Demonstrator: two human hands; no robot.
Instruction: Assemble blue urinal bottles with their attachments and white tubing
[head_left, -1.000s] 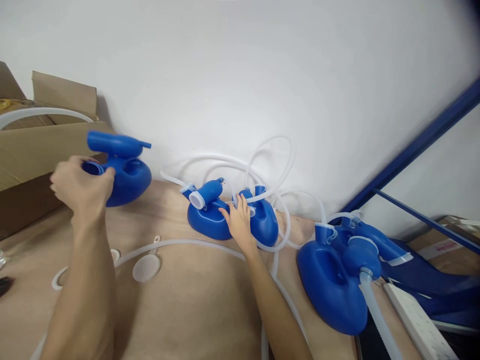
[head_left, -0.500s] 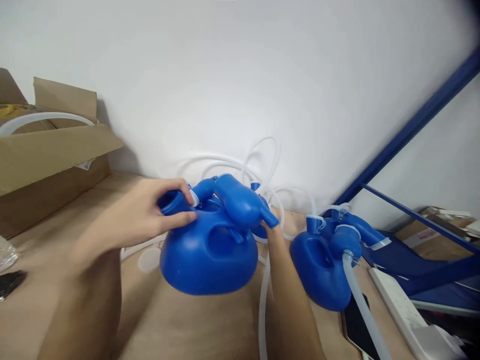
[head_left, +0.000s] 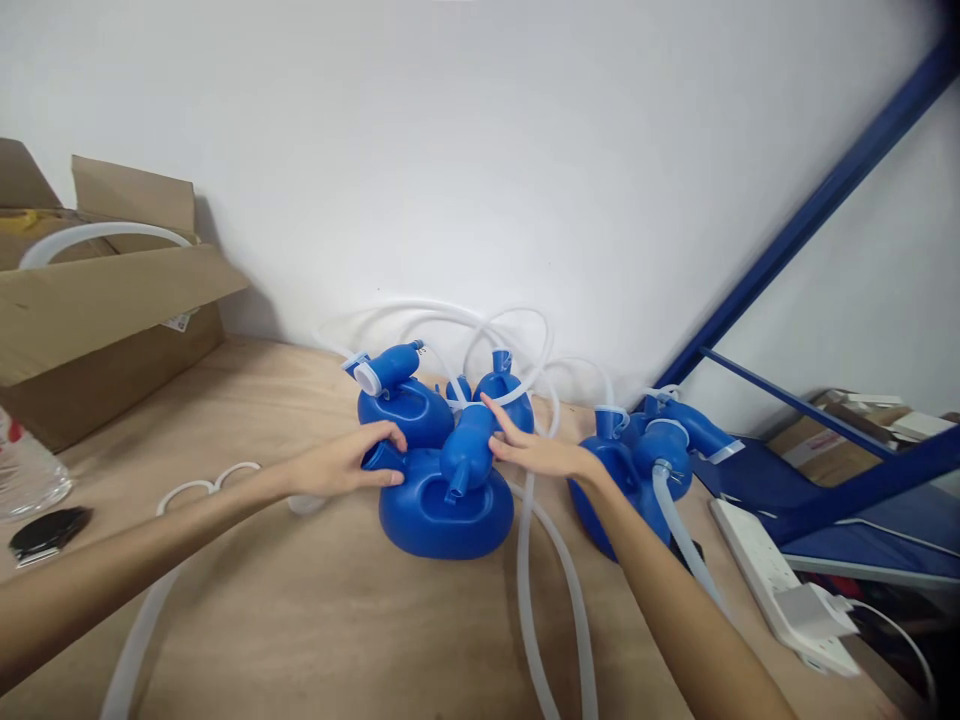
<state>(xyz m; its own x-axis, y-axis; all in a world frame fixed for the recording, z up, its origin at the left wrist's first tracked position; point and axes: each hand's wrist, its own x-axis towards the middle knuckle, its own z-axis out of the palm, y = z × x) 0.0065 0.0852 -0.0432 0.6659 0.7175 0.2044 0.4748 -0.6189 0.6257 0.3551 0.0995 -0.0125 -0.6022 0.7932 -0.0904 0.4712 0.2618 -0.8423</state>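
Observation:
A blue plastic bottle (head_left: pixel 442 530) with a looped handle rests on the wooden table in front of me. My left hand (head_left: pixel 349 460) has its thumb and fingers around the neck at the bottle's left side. On top of the bottle lies a rounded blue spouted piece (head_left: pixel 471 440), its narrow spout pointing toward me. My right hand (head_left: pixel 529 448) touches the right side of that piece, with the index finger stretched out and away from the other fingers. Directly behind stands another blue bottle (head_left: pixel 405 408) with a similar piece on it.
More blue bottles stand behind (head_left: pixel 517 405) and at the right (head_left: pixel 611 460). Clear hoses (head_left: pixel 526 580) curl over the wooden table (head_left: pixel 315 640). A cardboard box (head_left: pixel 112 310) is at the left; a power strip (head_left: pixel 772 580) and blue metal frame (head_left: pixel 810 225) are at the right.
The front bottle sits lower and farther from me, its rounded piece now pointing toward me. My right hand, hidden behind that piece before, has come into view beside it. The camera view has shifted.

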